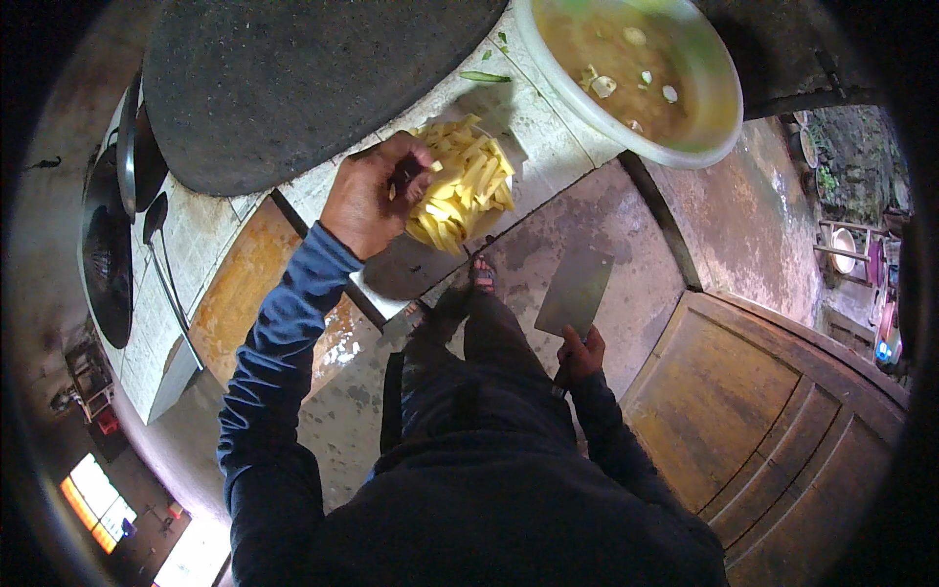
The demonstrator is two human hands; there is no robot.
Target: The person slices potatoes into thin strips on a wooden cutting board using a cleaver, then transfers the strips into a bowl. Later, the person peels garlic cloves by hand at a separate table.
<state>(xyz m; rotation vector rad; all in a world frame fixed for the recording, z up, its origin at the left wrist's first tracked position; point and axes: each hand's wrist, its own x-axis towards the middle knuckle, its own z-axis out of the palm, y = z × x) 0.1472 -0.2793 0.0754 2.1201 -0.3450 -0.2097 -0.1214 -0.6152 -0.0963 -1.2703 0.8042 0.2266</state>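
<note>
My left hand [378, 194] is over the left side of a heap of pale yellow cut strips [469, 180], which look like potato. Its thumb and forefinger pinch a small pale strip [436, 167]. The container under the heap is mostly hidden; it stands at the front edge of a white tiled counter [561, 136]. Low on my right side, my right hand [583, 352] grips the handle of a cleaver [577, 290]. The broad blade points away from me, above the floor and apart from the counter.
A plastic basin [708, 150] of cloudy brown water with floating scraps sits at the counter's right. Behind the strips lies a large dark round slab or lid [315, 88]. To the left are a wok [108, 249] and a ladle [158, 220]. A wooden panel [733, 396] stands at right.
</note>
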